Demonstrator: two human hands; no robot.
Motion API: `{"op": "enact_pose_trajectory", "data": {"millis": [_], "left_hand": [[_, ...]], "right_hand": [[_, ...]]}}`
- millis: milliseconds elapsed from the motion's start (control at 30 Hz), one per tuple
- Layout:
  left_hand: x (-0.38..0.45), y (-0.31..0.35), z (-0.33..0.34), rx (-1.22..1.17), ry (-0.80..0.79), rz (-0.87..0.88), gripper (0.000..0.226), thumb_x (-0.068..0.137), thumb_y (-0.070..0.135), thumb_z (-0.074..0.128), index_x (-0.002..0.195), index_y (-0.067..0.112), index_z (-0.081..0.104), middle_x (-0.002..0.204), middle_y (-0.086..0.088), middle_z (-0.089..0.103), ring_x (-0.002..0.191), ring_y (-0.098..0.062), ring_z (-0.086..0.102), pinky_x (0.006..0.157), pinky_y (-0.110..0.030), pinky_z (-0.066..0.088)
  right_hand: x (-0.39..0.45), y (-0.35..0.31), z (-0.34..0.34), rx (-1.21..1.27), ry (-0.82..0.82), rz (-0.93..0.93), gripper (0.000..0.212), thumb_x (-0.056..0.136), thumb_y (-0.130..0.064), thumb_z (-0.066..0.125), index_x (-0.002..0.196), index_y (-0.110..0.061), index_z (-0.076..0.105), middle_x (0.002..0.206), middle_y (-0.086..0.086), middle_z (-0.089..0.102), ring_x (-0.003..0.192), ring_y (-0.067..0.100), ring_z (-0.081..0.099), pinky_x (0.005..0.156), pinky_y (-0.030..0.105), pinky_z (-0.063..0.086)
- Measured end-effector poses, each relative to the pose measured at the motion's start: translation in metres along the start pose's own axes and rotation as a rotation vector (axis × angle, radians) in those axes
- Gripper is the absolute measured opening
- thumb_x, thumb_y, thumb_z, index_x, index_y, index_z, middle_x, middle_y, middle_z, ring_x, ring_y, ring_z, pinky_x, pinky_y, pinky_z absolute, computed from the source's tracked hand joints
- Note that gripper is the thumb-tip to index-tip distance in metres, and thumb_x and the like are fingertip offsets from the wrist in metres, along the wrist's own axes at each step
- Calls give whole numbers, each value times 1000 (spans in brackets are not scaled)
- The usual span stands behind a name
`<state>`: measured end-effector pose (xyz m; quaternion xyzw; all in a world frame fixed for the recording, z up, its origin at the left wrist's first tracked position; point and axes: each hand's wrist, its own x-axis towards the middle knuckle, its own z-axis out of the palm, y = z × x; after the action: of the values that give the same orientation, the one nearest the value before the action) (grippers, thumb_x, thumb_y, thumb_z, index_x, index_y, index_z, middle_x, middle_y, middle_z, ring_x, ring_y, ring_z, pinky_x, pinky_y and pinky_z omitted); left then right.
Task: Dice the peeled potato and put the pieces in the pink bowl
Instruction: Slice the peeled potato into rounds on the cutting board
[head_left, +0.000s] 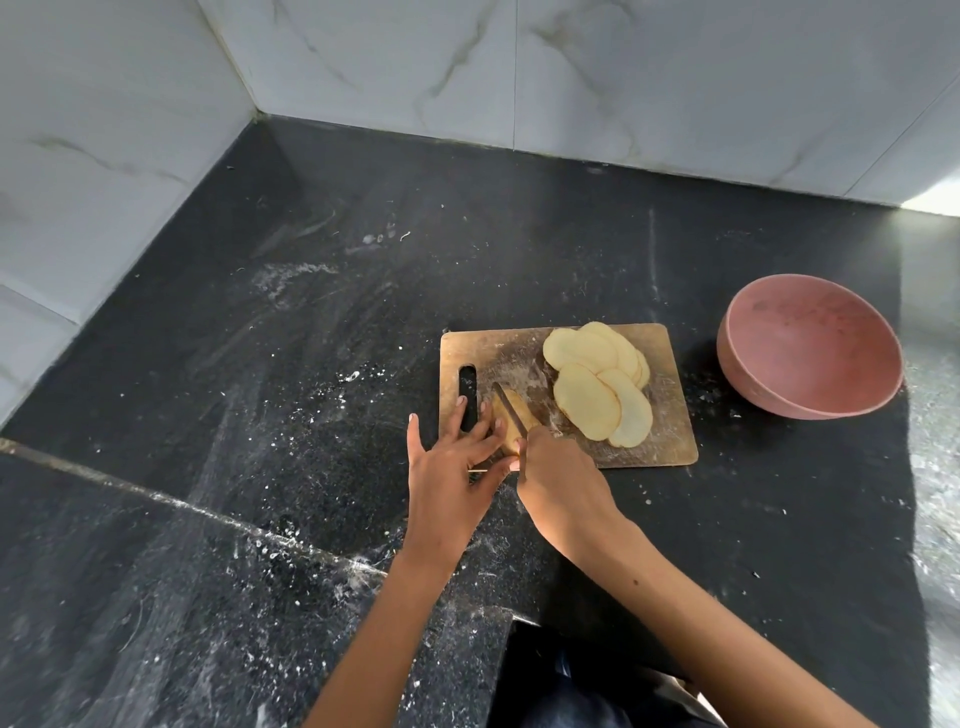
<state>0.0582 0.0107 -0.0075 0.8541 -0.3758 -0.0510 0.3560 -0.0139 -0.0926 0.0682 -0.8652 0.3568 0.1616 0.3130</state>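
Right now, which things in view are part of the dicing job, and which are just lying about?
Part of the job:
- potato piece, steadied by left hand
- knife, gripped by right hand
- potato slices
- cutting board
- pink bowl, nothing in it yet

Just lying about:
- white specks on the black counter

Wooden cutting board — scuffed; matt pink bowl; speckled black counter.
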Motion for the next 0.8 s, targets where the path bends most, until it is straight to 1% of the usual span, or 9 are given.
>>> {"op": "enact_pose_trajectory", "data": {"millis": [67,167,300,400,433,533,667,733,800], "left_hand": [[0,0,0,14,2,-1,37,79,20,77,115,25,69,127,13,53,139,-15,32,117,-50,-2],[-1,1,2,46,7,-16,37,80,20,77,115,27,69,128,10,55,138,-15,35,119,-49,-2],[-2,2,2,26,22,-27,35,81,25,76,115,26,69,125,7,60,138,-15,35,119,-51,-1],[0,2,1,20,23,-22,37,79,32,74,115,24,68,125,7,61,138,-16,34,117,-49,-3],[0,2,1,29,23,-17,38,79,33,74,115,24,68,124,6,61,138,-17,35,117,-49,-3],[-2,4,1,51,24,-11,37,79,31,75,115,23,68,124,6,62,138,-18,36,117,-49,-3],[-1,4,1,83,20,-2,37,78,25,77,114,22,69,124,5,62,137,-19,36,116,-53,0],[-1,4,1,90,16,3,37,78,23,78,114,22,70,123,6,62,137,-19,37,115,-55,2],[-1,5,0,90,16,10,37,78,22,79,114,22,70,123,7,62,136,-20,38,115,-55,2]], "right_hand": [[4,-6,2,-22,-14,5,21,99,-10,40,117,-6,50,111,13,62,103,30,59,70,32,37],[6,-11,5,-94,24,-13,21,101,-10,39,120,-6,48,114,13,62,105,29,60,70,31,38],[2,-3,3,-10,63,-16,15,100,-12,37,111,-8,47,103,12,63,95,30,60,67,33,36],[-1,3,2,46,75,-25,7,101,-15,36,98,-13,42,96,12,64,93,32,62,67,33,36],[-1,4,3,56,76,-27,7,102,-17,36,97,-13,40,96,12,64,93,32,61,66,33,36],[-2,3,3,76,75,-28,10,102,-17,36,101,-11,44,100,13,62,94,32,60,67,32,36],[-3,1,5,69,74,-23,9,102,-17,35,93,-15,37,101,12,63,93,31,60,66,32,35],[-2,0,6,46,77,-11,6,102,-14,37,98,-14,41,104,12,62,96,30,59,67,31,34],[-2,-2,6,18,81,6,12,100,-11,39,109,-10,46,108,12,62,101,30,59,69,31,33]]}}
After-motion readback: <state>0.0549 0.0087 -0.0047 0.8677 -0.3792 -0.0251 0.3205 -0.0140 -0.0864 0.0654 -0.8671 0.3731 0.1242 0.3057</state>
